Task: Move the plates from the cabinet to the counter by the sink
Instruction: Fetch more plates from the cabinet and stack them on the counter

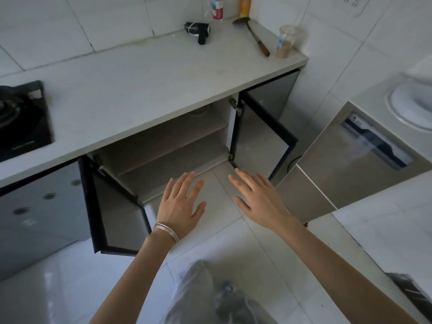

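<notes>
— White rims show on the upper shelf (177,127) of the open cabinet (163,146), just under the counter (140,90) at frame centre; probably the plates (198,111), though shadow hides most of them.

— And the hands?

— Left hand (181,206) and right hand (257,197) hover at lower centre, each grip spread and empty. Crouch lower, reach between both doors, and lift the stack from underneath with both palms.

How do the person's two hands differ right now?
The left hand wears thin silver bangles at the wrist; the right hand has a bare wrist. The left hand's fingers point straight toward the open cabinet, the right hand's angle up-left. Both are empty, fingers spread, palms down.
</notes>
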Demonstrator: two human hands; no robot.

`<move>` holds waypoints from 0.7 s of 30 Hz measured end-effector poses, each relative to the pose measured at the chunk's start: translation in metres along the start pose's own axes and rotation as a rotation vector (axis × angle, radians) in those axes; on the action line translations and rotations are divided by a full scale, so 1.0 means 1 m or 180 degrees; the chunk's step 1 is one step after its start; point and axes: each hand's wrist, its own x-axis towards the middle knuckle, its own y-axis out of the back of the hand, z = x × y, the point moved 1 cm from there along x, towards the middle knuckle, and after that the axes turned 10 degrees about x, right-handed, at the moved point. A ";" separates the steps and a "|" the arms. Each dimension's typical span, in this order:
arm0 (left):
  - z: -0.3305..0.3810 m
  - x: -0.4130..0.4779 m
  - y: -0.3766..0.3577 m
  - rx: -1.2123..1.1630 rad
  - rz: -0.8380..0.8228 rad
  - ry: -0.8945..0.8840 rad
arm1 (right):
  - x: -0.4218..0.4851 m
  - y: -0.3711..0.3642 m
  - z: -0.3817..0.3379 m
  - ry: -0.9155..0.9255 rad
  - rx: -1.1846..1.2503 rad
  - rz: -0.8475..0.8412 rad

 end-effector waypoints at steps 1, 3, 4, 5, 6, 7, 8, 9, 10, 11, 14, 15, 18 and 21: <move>0.000 0.007 -0.003 -0.0006 -0.0018 0.0020 | 0.006 -0.001 0.005 0.0020 -0.0007 -0.0027; -0.002 0.021 -0.008 -0.0012 -0.0049 0.0042 | 0.019 -0.004 0.014 0.0054 -0.0016 -0.0076; -0.004 0.030 -0.010 -0.0007 -0.0060 0.0052 | 0.028 -0.006 0.019 0.0056 -0.0019 -0.0098; -0.008 0.040 -0.011 -0.0002 -0.0061 0.0064 | 0.037 -0.007 0.023 0.0056 -0.0029 -0.0119; -0.012 0.051 -0.012 0.0007 -0.0060 0.0073 | 0.047 -0.008 0.027 0.0068 -0.0042 -0.0139; -0.018 0.062 -0.013 0.0018 -0.0054 0.0078 | 0.059 -0.008 0.030 0.0089 -0.0057 -0.0151; -0.023 0.074 -0.014 0.0026 -0.0039 0.0075 | 0.072 -0.008 0.033 0.0113 -0.0075 -0.0148; -0.030 0.087 -0.015 0.0030 -0.0017 0.0059 | 0.086 -0.007 0.037 0.0134 -0.0092 -0.0134; -0.036 0.100 -0.016 0.0031 -0.0011 0.0024 | 0.101 -0.006 0.041 0.0144 -0.0102 -0.0122; -0.042 0.114 -0.017 0.0031 -0.0026 -0.0019 | 0.115 -0.004 0.045 0.0137 -0.0108 -0.0126; -0.061 0.153 -0.018 0.0077 -0.0033 -0.0118 | 0.160 0.003 0.057 0.0142 -0.0169 -0.0140; -0.068 0.165 -0.019 0.0079 -0.0012 -0.0152 | 0.173 0.006 0.060 0.0139 -0.0180 -0.0122; -0.090 0.197 -0.019 0.0054 0.0031 -0.0223 | 0.208 0.013 0.067 0.0098 -0.0207 -0.0057; -0.104 0.222 -0.019 0.0083 0.0092 -0.0277 | 0.237 0.021 0.075 0.0133 -0.0149 0.0002</move>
